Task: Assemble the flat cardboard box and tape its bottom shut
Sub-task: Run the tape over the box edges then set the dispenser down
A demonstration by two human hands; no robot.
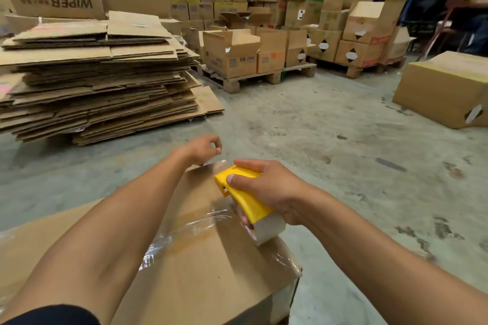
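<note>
We are taping the bottom of the cardboard box (200, 272), which is lying under both our forearms with its flaps folded shut and facing up. Our right hand (272, 190) is wrapping closed around the yellow tape dispenser (241, 192), thumb pressing on its top, and the roll of tape (266, 232) is sitting just below the palm, touching the box near its right edge. We are holding it tilted so the roll is bearing on the cardboard, which, we judge, is keeping the strip pressed down as it pays out.

Ahead of that hand and to its left, our left hand (204, 150) is reaching past the far edge of the box, thumb and forefinger pinching together. Whether they are gripping the clear tape end we cannot tell; the film there is too faint. We judge it is anchoring the strip so it stays taut.

Clear tape (208, 219) is already shining across the flaps between our arms, wrinkling in places. Well beyond the left hand, a stack of flat cardboard (100, 82) is waiting; far off the right hand, another box (446, 90) is resting on the floor (330, 126).
</note>
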